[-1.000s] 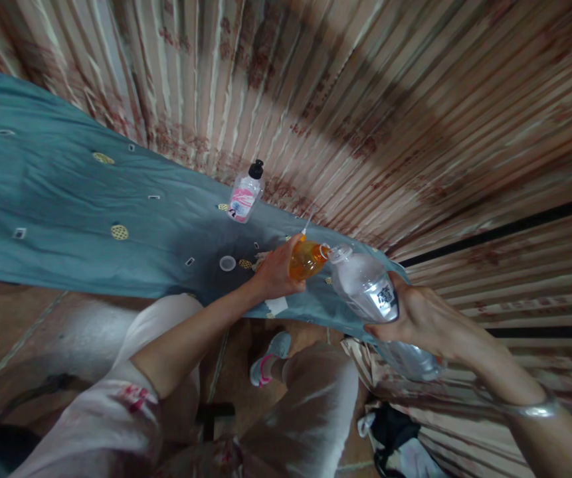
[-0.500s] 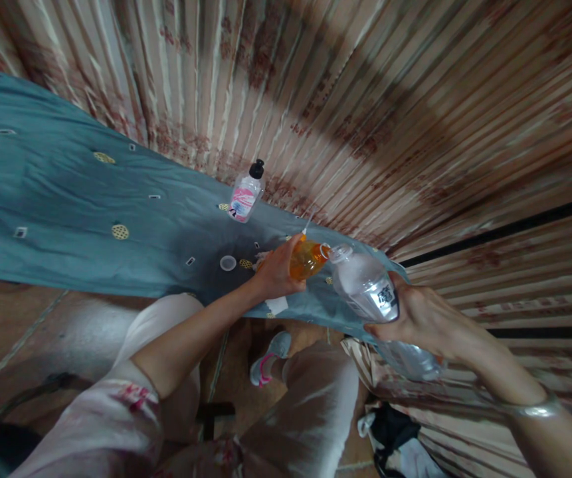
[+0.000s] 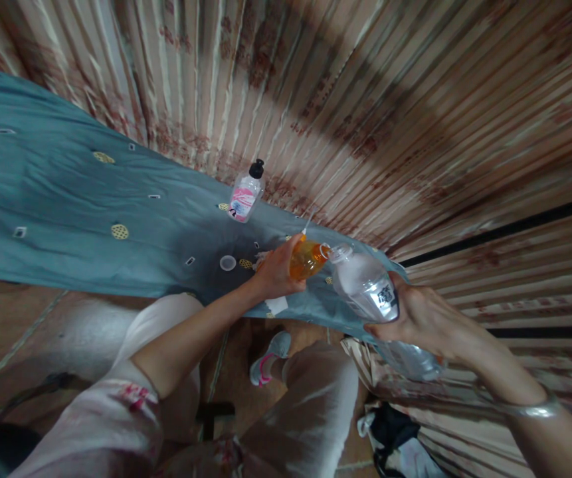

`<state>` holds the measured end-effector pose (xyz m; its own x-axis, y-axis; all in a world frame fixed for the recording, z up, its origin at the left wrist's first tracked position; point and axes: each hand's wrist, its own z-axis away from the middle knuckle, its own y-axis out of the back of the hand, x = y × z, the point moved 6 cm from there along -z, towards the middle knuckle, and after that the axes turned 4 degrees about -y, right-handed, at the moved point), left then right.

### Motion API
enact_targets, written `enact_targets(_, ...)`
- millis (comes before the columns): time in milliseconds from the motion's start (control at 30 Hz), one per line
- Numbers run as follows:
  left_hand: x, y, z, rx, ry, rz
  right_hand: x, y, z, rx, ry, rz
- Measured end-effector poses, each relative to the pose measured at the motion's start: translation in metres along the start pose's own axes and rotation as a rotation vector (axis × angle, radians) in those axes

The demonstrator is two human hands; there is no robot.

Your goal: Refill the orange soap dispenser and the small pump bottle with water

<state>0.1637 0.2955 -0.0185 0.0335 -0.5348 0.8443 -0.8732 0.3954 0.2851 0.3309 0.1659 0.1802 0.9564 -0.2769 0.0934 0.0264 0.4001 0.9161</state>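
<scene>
My left hand (image 3: 280, 271) is wrapped round a bottle of orange liquid (image 3: 309, 259), its open neck pointing right. Around a large clear plastic bottle (image 3: 363, 282) with a label bearing a dark printed square, my right hand (image 3: 410, 315) is closed. The clear bottle lies tilted, its mouth up against the mouth of the orange bottle; whether liquid passes between them I cannot tell. A small round white cap (image 3: 228, 263) rests on the cloth left of my left hand. Farther back stands a clear bottle with a black pump top and pink label (image 3: 244, 198).
A teal cloth with pineapple prints (image 3: 66, 199) covers the long narrow surface. Behind it hangs a pleated, flower-patterned curtain (image 3: 286, 79). A white paper piece (image 3: 278, 305) lies near the front edge. Dark and light fabric (image 3: 395, 431) is on the floor at lower right.
</scene>
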Motion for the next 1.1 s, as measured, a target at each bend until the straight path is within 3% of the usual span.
enact_targets(533, -0.0019, 0.0000, 0.0005, 0.008, 0.012, 0.009, -0.0014, -0.0015, 0.0003, -0.051, -0.035, 0.012)
enact_targets(1100, 0.0002, 0.0010, 0.0005, 0.000, 0.007, 0.008, -0.0027, 0.0028, 0.0005, 0.006, 0.037, -0.014)
